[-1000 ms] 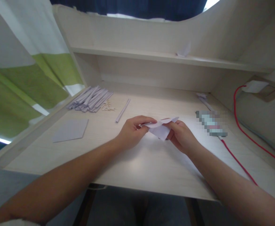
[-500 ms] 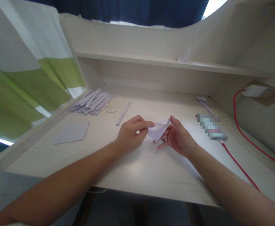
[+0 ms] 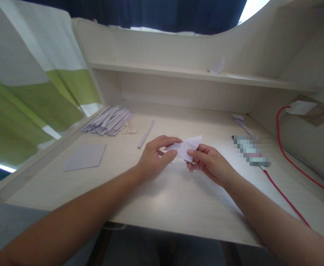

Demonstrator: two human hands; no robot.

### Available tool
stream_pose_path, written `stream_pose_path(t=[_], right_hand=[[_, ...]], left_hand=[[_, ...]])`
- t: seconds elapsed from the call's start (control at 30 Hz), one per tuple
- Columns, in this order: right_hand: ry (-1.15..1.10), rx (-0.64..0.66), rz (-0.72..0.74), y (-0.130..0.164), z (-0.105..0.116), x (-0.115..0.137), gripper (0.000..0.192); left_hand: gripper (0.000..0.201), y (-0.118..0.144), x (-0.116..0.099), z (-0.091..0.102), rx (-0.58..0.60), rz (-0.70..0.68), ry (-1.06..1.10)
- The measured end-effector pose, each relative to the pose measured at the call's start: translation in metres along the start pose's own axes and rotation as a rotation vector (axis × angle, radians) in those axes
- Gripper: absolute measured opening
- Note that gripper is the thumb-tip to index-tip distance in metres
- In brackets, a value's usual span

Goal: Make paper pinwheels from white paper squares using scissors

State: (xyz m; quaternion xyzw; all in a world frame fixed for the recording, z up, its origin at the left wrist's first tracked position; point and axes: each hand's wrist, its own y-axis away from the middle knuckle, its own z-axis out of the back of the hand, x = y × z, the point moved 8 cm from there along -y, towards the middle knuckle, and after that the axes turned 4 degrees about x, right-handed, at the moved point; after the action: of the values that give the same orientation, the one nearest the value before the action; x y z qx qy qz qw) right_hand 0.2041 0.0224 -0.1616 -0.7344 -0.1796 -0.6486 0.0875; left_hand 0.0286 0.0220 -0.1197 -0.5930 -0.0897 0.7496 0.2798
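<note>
Pale wood fills my feed: a desk (image 3: 162, 199) with a raised back and a shelf (image 3: 195, 74) running across above it. I take the folded white paper (image 3: 186, 147) as my landmark; it is lifted just above the desk, near its middle, and caught between both hands. My left hand (image 3: 154, 158) pinches the paper's left corner between thumb and forefinger, the other fingers curled under. My right hand (image 3: 210, 164) clasps the paper's lower right edge, thumb on top and fingers tucked beneath, so both hands are closed on the sheet and nearly touching each other.

Left of the paper and farther back, a single rolled paper strip (image 3: 146, 133) lies alone, and beyond it a bundle of like strips (image 3: 109, 120) is heaped against the desk's left wall, with a scatter of small pale bits (image 3: 129, 129) just beside them. Well to the left of the paper a flat grey sheet (image 3: 84, 157) rests on the desk. Right of the paper sits a blurred-out object (image 3: 252, 149), and a red cable (image 3: 285, 155) loops past it toward a wall plate (image 3: 306, 109). A green-and-white curtain (image 3: 26, 96) hangs far left.
</note>
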Motion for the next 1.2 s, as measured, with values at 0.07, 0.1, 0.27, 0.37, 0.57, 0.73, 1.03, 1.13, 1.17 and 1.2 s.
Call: stream_pose_path(t=[0.07, 0.1, 0.27, 0.37, 0.57, 0.73, 1.03, 1.13, 1.17, 1.2], right_hand=[[0.119, -0.022, 0.032, 0.000, 0.001, 0.002, 0.031], [0.180, -0.033, 0.051, 0.001, 0.001, 0.003, 0.032], [0.311, -0.004, 0.105, 0.004, -0.005, 0.008, 0.028], [0.274, -0.004, 0.109, 0.004, -0.006, 0.010, 0.026], [0.211, 0.010, 0.051, 0.003, -0.004, 0.006, 0.029], [0.259, -0.037, 0.118, 0.002, 0.002, 0.008, 0.032], [0.261, -0.118, 0.172, 0.003, 0.008, 0.011, 0.028], [0.313, -0.113, 0.168, 0.005, 0.006, 0.015, 0.026], [0.324, -0.112, 0.165, 0.005, 0.005, 0.016, 0.026], [0.332, -0.114, 0.162, 0.006, 0.005, 0.017, 0.025]], left_hand=[[0.027, -0.003, 0.008, 0.002, -0.042, 0.101, 0.029], [0.024, -0.004, 0.011, 0.002, -0.054, 0.140, 0.026], [0.022, -0.010, 0.022, -0.009, 0.075, 0.238, -0.004], [0.021, -0.008, 0.024, -0.010, 0.091, 0.268, 0.048], [0.021, -0.010, 0.019, 0.001, -0.032, 0.281, 0.132], [0.017, -0.011, 0.019, -0.002, -0.040, 0.307, 0.215], [0.020, -0.013, 0.016, -0.006, 0.019, 0.261, 0.284], [0.023, -0.013, 0.015, -0.001, -0.016, 0.243, 0.272], [0.024, -0.014, 0.014, 0.000, -0.024, 0.239, 0.266], [0.024, -0.014, 0.014, 0.000, -0.028, 0.238, 0.261]])
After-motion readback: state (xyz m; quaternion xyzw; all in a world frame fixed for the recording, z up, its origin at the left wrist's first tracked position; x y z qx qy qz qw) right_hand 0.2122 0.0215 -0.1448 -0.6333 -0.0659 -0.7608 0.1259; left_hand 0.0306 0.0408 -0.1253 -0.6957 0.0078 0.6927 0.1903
